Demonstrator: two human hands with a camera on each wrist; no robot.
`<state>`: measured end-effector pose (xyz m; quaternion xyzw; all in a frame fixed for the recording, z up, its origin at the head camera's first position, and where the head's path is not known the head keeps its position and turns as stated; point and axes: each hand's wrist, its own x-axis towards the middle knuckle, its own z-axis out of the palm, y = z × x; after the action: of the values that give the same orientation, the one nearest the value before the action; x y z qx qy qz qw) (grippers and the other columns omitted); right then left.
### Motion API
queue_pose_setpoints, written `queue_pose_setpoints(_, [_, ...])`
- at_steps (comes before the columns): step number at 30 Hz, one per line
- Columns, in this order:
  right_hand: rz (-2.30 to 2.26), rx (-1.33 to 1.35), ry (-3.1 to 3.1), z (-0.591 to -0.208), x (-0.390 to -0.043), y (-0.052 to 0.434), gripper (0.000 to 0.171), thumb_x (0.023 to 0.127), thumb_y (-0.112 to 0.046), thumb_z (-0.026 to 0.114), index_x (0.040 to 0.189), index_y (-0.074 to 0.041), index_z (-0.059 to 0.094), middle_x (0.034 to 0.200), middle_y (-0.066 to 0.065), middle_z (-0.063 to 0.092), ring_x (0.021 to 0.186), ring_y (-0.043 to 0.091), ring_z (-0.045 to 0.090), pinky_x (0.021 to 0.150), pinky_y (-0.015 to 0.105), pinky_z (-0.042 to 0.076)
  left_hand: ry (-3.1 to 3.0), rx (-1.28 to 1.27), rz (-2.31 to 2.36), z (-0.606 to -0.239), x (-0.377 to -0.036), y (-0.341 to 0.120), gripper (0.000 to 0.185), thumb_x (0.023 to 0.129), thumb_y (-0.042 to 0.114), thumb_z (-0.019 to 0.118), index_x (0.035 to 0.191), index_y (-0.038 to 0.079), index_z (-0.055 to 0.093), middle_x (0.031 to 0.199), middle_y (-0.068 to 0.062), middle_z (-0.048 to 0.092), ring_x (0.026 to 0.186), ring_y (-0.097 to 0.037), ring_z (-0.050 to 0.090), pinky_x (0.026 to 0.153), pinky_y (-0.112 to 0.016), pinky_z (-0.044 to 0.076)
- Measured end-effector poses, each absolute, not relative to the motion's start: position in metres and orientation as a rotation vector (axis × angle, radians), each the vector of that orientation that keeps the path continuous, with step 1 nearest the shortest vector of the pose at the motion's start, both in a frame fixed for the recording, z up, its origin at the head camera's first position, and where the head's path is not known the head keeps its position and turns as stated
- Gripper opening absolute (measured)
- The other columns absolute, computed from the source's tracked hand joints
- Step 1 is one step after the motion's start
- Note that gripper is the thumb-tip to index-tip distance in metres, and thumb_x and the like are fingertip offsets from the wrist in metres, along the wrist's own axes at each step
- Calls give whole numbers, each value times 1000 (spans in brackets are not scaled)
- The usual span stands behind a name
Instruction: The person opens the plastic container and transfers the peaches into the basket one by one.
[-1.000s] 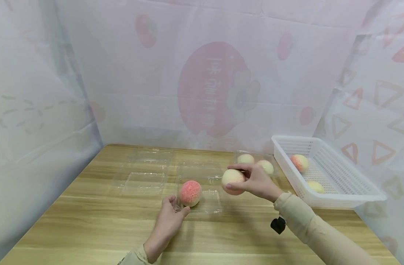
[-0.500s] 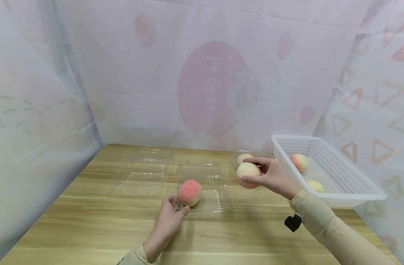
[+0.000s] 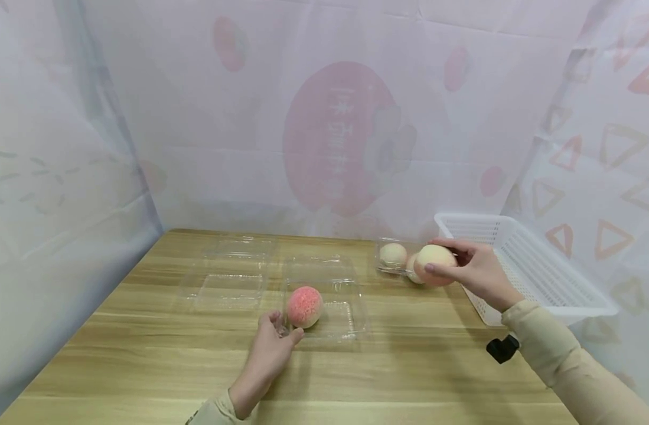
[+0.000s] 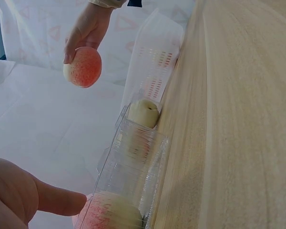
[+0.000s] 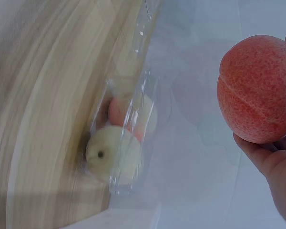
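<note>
In the head view's right half, the right hand's grip (image 3: 480,274) holds a peach (image 3: 434,264), well right of the clear box (image 3: 337,317) whose left edge the left hand (image 3: 271,349) pinches.

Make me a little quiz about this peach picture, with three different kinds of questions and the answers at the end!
1. Who is holding a peach up in the air? A: only the left, B: only the right, C: neither.
2. True or false: in the head view, the white basket is to the right of the middle clear box.
3. Count: how many peaches sit in that middle box, beside the left hand?

Key:
1: B, the right hand.
2: True.
3: One, a pink-topped peach.
</note>
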<state>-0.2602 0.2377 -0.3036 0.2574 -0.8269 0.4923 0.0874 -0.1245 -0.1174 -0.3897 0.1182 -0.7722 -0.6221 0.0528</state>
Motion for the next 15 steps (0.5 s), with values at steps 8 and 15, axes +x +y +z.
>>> queue_pose_setpoints(8, [1398,660,-2462,-297,-269,265,52,81,-16,83,128,-2,64,112,7,69,91,11,65,71,23,56,-2340,365,-1889,-391,-127,-117,73,89,3,67,140,-19,20,146,-42,24,135,-51,28,109,-55,30])
queue_pose_setpoints(15, [1249,536,-2532,-299,-277,299,54,84,-25,81,130,-4,63,115,9,65,89,12,62,64,24,55,-2338,352,-1878,-392,-127,-114,71,89,3,67,139,-20,22,143,-43,28,134,-52,31,108,-56,33])
